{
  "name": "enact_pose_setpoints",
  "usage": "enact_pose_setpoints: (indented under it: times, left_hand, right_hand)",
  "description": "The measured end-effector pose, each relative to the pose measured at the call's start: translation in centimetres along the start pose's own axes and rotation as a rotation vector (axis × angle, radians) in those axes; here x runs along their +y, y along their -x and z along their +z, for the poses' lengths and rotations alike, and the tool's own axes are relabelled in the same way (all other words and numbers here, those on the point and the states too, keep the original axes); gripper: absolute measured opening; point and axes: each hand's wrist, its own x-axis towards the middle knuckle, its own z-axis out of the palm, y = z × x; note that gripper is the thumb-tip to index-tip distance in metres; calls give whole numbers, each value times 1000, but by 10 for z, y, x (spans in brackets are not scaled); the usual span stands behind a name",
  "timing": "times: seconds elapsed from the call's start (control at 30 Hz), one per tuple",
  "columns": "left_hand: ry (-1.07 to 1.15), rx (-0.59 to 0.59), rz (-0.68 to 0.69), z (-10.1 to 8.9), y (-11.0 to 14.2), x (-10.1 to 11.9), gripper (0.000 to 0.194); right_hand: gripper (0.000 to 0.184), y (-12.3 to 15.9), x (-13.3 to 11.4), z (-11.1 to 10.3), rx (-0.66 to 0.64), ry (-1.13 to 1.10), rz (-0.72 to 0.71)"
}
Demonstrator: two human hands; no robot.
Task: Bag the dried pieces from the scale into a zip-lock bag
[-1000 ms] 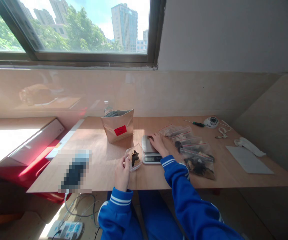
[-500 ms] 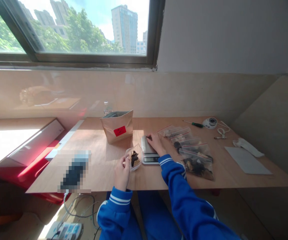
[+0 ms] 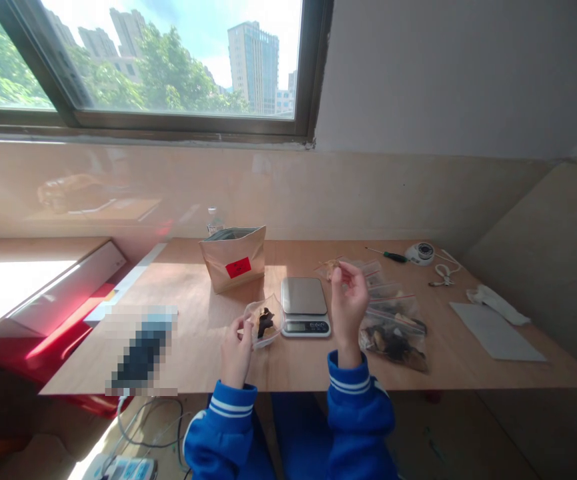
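Note:
My left hand [image 3: 235, 350] grips a small clear zip bag [image 3: 265, 322] with dark dried pieces inside, held just left of a small digital kitchen scale [image 3: 305, 305] whose steel plate is bare. My right hand [image 3: 348, 303] is raised above the table to the right of the scale, fingers curled in a pinch at the tips; what it pinches is too small to make out. Behind it lies a row of filled clear zip bags [image 3: 393, 327] with red seals. A brown kraft pouch [image 3: 235, 257] with a red label stands open behind the scale.
On the wooden table [image 3: 193, 340] a blurred dark device [image 3: 141, 353] lies at the left. A green-handled screwdriver [image 3: 387, 254], a white round gadget [image 3: 421, 253], a cord, a white cloth [image 3: 497, 303] and a grey sheet [image 3: 495, 322] sit at the right. A bottle stands behind the pouch.
My right hand has lifted off the scale plate and risen to the right of it, fingers pinched. The scale plate is now bare. My left hand still holds the small bag.

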Motion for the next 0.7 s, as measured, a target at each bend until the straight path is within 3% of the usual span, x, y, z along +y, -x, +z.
enact_pose_setpoints:
  times: [0.07,0.13,0.23,0.3,0.53,0.7]
  left_hand:
    - [52,-3,-3,0,-2,1,50]
    - [101,-6,-3,0,-4,3,50]
    - [180,-17,-16,0,-7,6,48]
    - [235,-22,-42,0,-8,6,47]
    - [329,-6,-79,-2,-5,3,50]
    - [353,-42,-83,-17,-2,3,47]
  right_hand:
    - [24,11,-27,-7,14,-27,-42]
    - [21,24,-37,-6,-162,60,-88]
    - [26,38,-24,3,-541,216,-118]
    - [33,43,-11,7,-660,224,-91]
    - [31,49,11,-9,-672,164,32]
    - [45,67,27,-17,-766,121,135]
